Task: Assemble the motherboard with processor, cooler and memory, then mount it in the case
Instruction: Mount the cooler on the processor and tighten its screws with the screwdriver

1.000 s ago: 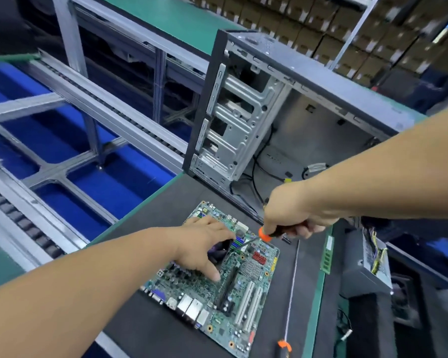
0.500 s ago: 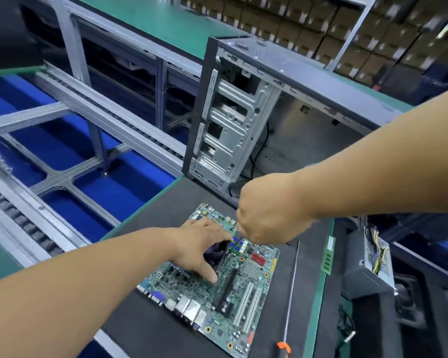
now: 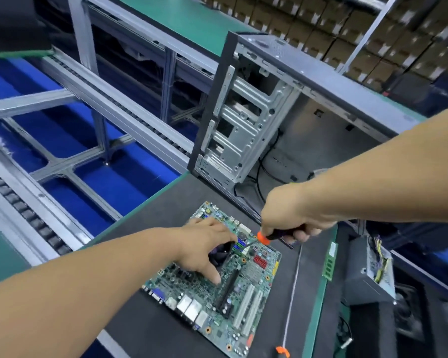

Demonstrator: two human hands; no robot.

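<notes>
The motherboard (image 3: pixel 217 288) is laid flat on the dark tabletop (image 3: pixel 145 339), pressed under the spread fingers (image 3: pixel 214 273) of the left hand (image 3: pixel 204 246). A screwdriver (image 3: pixel 272 236) is gripped by the curled right hand (image 3: pixel 287 215), its tip at the board beside the left fingertips. The open case (image 3: pixel 256 117) is stood beyond both hands; a memory stick (image 3: pixel 330 259) is lain right of them.

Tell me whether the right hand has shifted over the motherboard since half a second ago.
Yes. The right hand, gripping the screwdriver, has drawn back toward the motherboard's far right corner, off the blue slots it covered.
</notes>
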